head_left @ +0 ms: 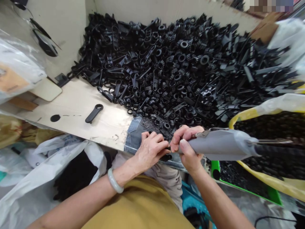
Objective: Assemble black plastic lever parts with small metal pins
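Note:
My left hand [151,148] is closed at the front edge of the table, its fingers bent around a small black plastic part [167,157] that they mostly cover. Wrapped around a grey power screwdriver [221,144] with a metal lever and hanger is my right hand [189,151]. The driver lies almost level, its front end pointing left at the part; its tip is hidden by my fingers. Below both hands is a dark blue patch [133,133] on the table edge. A single black plastic handle with a ring end [94,113] lies to the left on the board.
A heap of black plastic parts [154,63] covers the table's back, with tiny dark pieces [156,123] before it. A yellow-rimmed bag [240,116] and a green tray [250,190] stand right. A white bag [59,162] with black contents hangs lower left.

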The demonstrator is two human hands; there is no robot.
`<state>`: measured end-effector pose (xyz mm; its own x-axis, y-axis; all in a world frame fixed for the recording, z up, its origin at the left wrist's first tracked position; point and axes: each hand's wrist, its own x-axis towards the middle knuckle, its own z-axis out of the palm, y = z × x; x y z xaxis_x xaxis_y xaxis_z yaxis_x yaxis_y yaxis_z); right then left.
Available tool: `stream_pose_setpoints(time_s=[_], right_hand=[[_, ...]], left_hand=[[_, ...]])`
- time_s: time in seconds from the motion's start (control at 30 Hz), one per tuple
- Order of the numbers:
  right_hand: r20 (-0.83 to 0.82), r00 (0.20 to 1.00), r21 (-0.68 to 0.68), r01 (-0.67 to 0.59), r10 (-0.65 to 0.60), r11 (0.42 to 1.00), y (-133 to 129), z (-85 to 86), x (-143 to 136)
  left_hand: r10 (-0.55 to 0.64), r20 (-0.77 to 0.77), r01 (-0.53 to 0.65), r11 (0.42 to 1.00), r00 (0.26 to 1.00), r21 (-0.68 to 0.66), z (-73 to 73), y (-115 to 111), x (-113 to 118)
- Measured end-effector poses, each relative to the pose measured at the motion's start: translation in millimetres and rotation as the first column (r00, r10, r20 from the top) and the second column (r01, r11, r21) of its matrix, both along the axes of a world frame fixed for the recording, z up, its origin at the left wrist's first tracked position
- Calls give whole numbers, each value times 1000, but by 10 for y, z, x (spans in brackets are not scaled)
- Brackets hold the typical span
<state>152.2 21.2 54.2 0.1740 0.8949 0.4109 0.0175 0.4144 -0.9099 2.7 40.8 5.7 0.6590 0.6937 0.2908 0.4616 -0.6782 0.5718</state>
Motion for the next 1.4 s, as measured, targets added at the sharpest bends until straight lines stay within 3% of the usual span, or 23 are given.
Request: stream_pose_setpoints(time_s=[0.1, 0.23, 0.53, 0.83, 1.2, 1.4], right_hand=[[-147, 989, 70, 5, 5, 998, 7, 160, 27], [-161, 983, 149, 110, -86, 983, -112, 289, 170], [-142, 957, 108, 267, -251, 958, -288, -103, 402], [-147, 960, 87, 252, -238, 964, -217, -241, 423], [-172, 964, 147, 228, -202, 963, -385, 227, 241], [-182, 974, 134, 164, -138, 977, -453, 277, 160]], left_hand=[[6, -24, -5, 999, 1000, 37, -12, -2, -1], [-2, 9, 2, 997, 1000, 73, -32, 3, -9], [-5, 123, -11, 991, 992, 131, 40, -43, -26], [98, 258, -138, 981, 961, 139, 74, -255, -160], [77, 243, -107, 988, 967, 113, -22, -412, -33], [96, 221, -123, 986, 971, 109, -31, -442, 15]])
